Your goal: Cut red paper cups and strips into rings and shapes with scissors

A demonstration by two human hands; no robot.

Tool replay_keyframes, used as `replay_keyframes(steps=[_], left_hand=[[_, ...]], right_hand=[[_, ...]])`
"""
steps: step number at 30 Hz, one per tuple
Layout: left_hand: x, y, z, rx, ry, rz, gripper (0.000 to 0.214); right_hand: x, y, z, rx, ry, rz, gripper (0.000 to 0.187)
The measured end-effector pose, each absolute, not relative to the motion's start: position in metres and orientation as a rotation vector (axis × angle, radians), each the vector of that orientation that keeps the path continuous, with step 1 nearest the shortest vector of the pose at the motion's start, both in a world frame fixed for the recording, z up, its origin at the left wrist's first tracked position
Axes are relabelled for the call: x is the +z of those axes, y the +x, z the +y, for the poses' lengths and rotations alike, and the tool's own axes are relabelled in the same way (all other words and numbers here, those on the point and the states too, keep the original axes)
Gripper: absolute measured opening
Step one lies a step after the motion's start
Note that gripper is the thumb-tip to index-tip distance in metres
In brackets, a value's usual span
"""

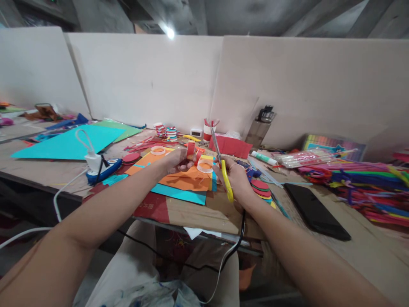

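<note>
My left hand [177, 161] is closed in a pinch on a small red paper piece [191, 149], held above the orange paper [182, 178]. My right hand [237, 179] grips yellow-handled scissors [223, 168], blades pointing up and away beside the red piece. A clear tape roll [205, 166] lies on the orange sheet between my hands. Red paper circles [261, 188] are stacked just right of my right hand.
A wooden table [204, 211] carries teal paper [68, 143], a white plug with cable [92, 161], a tape ring [157, 150], a black phone [316, 211], a pile of coloured pipe cleaners [367, 187], a glue stick [264, 158] and a bottle [260, 125]. White partitions stand behind.
</note>
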State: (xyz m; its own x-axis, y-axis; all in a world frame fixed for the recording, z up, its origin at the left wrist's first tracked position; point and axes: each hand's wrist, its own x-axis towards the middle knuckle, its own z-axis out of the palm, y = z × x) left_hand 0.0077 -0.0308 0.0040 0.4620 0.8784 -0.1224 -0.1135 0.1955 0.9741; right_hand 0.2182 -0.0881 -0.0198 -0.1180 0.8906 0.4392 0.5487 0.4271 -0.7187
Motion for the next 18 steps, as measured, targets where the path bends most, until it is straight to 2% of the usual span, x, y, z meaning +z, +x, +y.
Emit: replay_keyframes(steps=[6,11,14,18], left_hand=[[0.001,0.002,-0.025,0.65,1.158,0.671,0.049],[-0.001,0.001,-0.024,0.57,1.212,0.663,0.056],[-0.004,0.004,-0.024,0.603,1.225,0.704,0.047],[-0.01,0.011,-0.023,0.827,1.244,0.793,0.014]], right_hand=[[-0.013,0.217,-0.094,0.396,-1.285,-1.849,0.041],[-0.009,0.216,-0.096,0.336,-1.306,-1.835,0.039],[-0.01,0.216,-0.095,0.347,-1.316,-1.824,0.041],[-0.011,0.218,-0.094,0.345,-1.324,-1.834,0.04]])
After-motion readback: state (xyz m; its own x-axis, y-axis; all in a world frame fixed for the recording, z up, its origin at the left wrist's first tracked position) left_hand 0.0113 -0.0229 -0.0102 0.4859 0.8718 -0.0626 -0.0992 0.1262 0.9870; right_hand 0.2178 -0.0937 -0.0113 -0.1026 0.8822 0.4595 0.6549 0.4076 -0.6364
